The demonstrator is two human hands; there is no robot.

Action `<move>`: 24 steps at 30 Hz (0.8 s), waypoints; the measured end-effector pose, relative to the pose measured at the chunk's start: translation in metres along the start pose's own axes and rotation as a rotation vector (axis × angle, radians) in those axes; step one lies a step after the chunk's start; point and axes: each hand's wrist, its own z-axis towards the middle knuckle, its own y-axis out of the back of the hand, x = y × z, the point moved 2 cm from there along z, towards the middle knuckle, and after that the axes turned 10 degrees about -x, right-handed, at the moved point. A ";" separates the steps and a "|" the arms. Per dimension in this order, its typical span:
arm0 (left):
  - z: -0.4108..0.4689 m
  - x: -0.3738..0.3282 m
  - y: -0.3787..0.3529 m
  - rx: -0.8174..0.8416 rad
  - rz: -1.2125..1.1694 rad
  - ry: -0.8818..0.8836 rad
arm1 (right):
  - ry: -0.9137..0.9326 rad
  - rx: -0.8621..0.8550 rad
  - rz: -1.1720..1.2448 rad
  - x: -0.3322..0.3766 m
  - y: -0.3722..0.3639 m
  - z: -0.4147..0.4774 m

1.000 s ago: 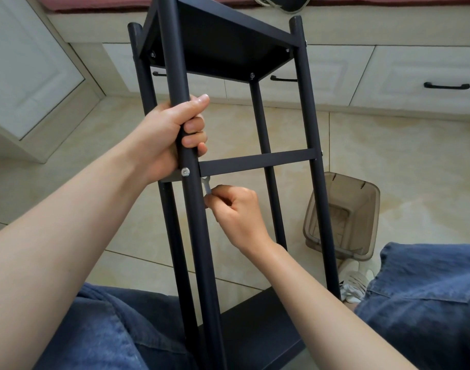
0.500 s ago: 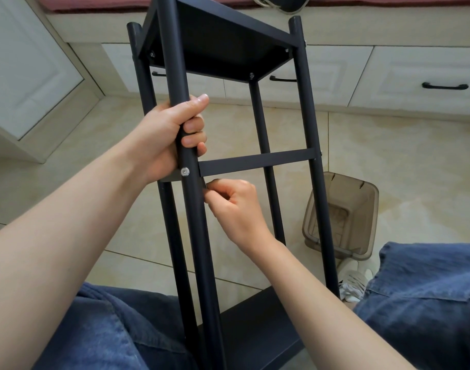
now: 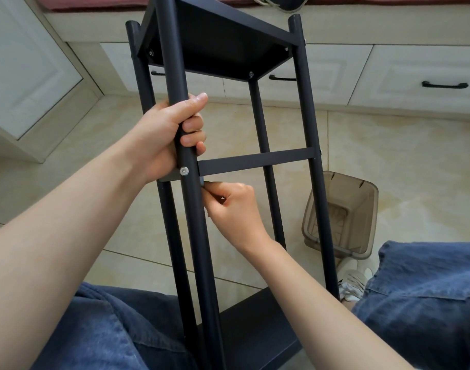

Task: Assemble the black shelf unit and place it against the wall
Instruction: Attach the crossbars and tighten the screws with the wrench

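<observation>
Though the shelf unit (image 3: 217, 46) looks mostly joined, the left grip (image 3: 169, 134) clasps a post (image 3: 199, 236) and the right grip (image 3: 233, 209) pinches a small tool (image 3: 201, 181) beneath the crossbar (image 3: 255, 161). Tightening and wall placement seemingly remain.

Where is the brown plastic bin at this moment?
In the head view the brown plastic bin sits on the tiled floor at the right, partly behind the shelf unit's right post and just beyond a white shoe.

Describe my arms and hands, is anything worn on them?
The left hand and right hand have no gloves, and no rings, watch or bracelet show. Both forearms are bare, with no sleeves in view. Blue denim covers the legs.
</observation>
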 end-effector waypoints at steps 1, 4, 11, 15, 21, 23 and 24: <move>0.000 0.000 0.000 -0.001 0.000 -0.001 | 0.021 -0.014 -0.006 -0.002 -0.001 0.000; 0.000 0.000 0.000 0.005 0.004 -0.003 | 0.074 -0.068 -0.020 -0.007 -0.006 0.002; 0.001 0.000 0.000 0.021 0.001 -0.003 | 0.183 -0.221 -0.062 -0.016 -0.022 0.010; 0.001 0.000 0.000 0.020 -0.001 -0.004 | 0.205 -0.237 -0.079 -0.017 -0.022 0.013; 0.000 0.000 0.000 0.009 -0.006 -0.003 | 0.104 -0.045 -0.158 -0.023 0.004 -0.004; 0.000 0.000 0.000 0.006 -0.010 -0.003 | 0.067 0.015 -0.193 -0.026 0.021 -0.013; 0.000 0.000 0.000 0.003 -0.006 -0.006 | 0.061 0.023 -0.211 -0.027 0.029 -0.017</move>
